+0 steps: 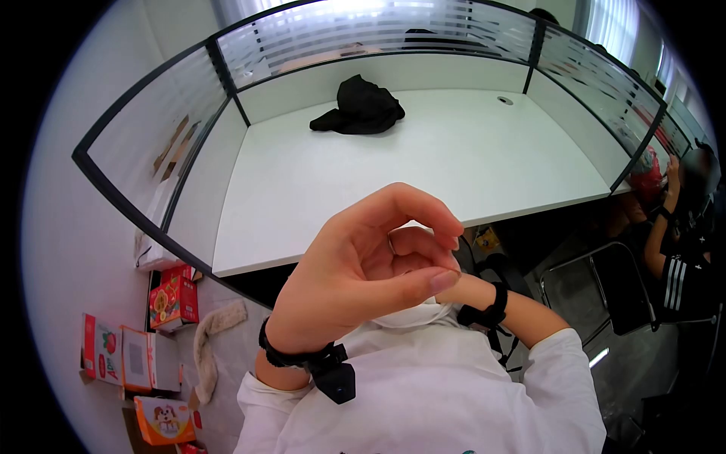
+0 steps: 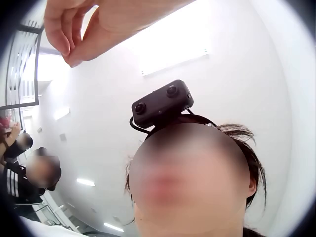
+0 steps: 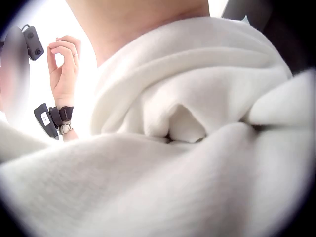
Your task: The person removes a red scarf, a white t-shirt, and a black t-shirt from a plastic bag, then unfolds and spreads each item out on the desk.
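Note:
My left hand (image 1: pixel 344 261) is raised in front of my chest, its fingers bent toward the thumb in a ring shape. In the left wrist view the fingertips meet the thumb, and no object shows between them. A strap with a small black camera (image 1: pixel 333 378) sits on that wrist. My right hand (image 3: pixel 143 29) is low at my chest against folded soft white cloth (image 3: pixel 197 94), which covers its fingers. In the head view the left hand hides most of it. I cannot tell whether the right fingers hold the cloth.
A white desk (image 1: pixel 469 166) with low partitions stands ahead, a black cloth bundle (image 1: pixel 363 107) lying near its back. Red boxes (image 1: pixel 174 301) and a beige fluffy strip (image 1: pixel 208 348) are on the floor at left. A person (image 1: pixel 688 234) and a folding chair (image 1: pixel 616 291) are at right.

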Action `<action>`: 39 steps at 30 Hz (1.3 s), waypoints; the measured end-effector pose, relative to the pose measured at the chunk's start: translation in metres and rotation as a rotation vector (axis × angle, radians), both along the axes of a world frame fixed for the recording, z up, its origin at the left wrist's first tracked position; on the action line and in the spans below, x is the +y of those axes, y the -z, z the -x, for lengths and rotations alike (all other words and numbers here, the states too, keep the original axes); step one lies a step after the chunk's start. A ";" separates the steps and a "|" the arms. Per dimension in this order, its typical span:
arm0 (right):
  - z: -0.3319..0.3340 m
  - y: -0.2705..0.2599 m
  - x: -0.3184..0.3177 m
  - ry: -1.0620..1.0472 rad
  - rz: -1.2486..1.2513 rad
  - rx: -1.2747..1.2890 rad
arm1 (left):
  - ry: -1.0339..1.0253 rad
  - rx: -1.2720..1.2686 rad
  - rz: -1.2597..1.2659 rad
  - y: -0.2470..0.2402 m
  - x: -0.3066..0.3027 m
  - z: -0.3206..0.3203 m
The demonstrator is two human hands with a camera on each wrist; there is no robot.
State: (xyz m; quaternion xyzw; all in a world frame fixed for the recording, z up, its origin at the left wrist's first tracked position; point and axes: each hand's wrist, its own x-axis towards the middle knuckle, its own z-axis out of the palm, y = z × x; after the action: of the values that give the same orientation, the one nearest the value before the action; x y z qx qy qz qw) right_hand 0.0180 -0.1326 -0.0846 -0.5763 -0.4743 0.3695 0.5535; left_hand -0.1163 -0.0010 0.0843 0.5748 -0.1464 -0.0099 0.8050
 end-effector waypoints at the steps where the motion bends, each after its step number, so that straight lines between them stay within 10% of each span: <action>1: 0.000 0.001 0.001 -0.001 -0.003 0.004 | 0.010 -0.030 -0.010 0.001 0.001 0.000; 39: -0.003 0.003 0.002 0.029 0.083 -0.148 | -0.195 -0.184 0.106 0.007 -0.001 -0.010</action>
State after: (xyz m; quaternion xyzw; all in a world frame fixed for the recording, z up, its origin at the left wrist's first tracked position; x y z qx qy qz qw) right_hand 0.0207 -0.1305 -0.0879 -0.6311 -0.4901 0.3372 0.4978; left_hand -0.1060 -0.0016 0.0774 0.5415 -0.1636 0.1289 0.8145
